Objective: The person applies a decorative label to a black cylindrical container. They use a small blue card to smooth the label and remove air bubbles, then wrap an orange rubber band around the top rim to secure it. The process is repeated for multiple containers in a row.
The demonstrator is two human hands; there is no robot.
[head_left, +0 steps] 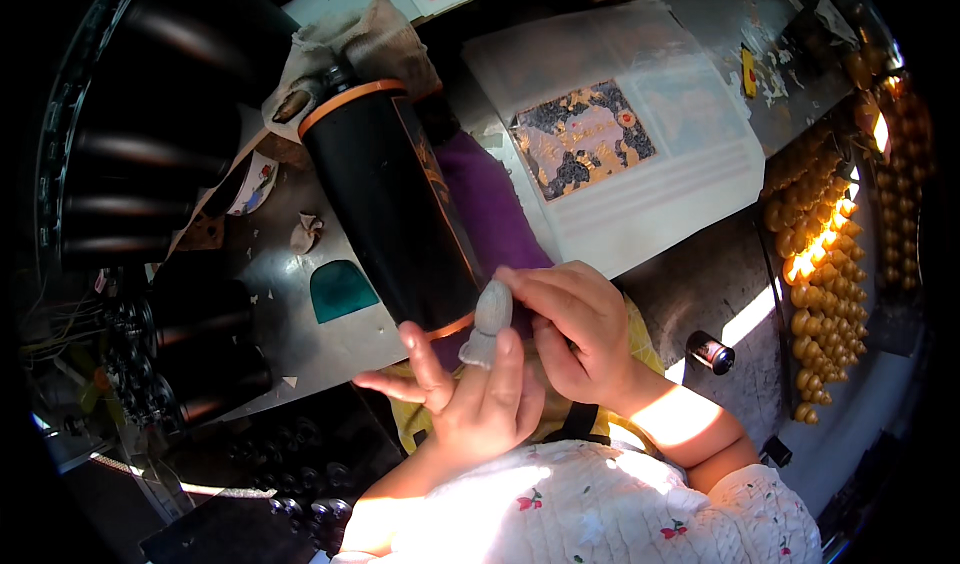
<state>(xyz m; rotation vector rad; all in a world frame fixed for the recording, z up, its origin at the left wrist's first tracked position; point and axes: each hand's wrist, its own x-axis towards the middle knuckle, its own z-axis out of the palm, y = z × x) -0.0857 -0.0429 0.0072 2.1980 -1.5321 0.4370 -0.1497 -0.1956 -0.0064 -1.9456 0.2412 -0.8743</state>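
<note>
A ribbed pale grey finger cot (492, 311) with a loose, flared lower edge covers one fingertip of my left hand (470, 404). That hand is open, palm toward me, with its other fingers spread. My right hand (588, 329) is closed in a pinch at the upper right side of the cot. Just beyond my hands lies a large black cylinder (390, 199) with orange bands at its ends, resting on purple cloth (490, 199). A teal flat scraper (342, 292) lies left of the cylinder on the metal table, near a small crumpled grey piece (306, 234).
Translucent sheets (660, 209) with a black-and-gold printed square (585, 139) lie at the far right, near a yellow cutter (748, 72). Black cylinders (150, 154) stand at left. Gold pointed pieces (825, 304) hang at right, beyond a small dark cylinder (710, 352). A patterned bowl (253, 184) stands at left.
</note>
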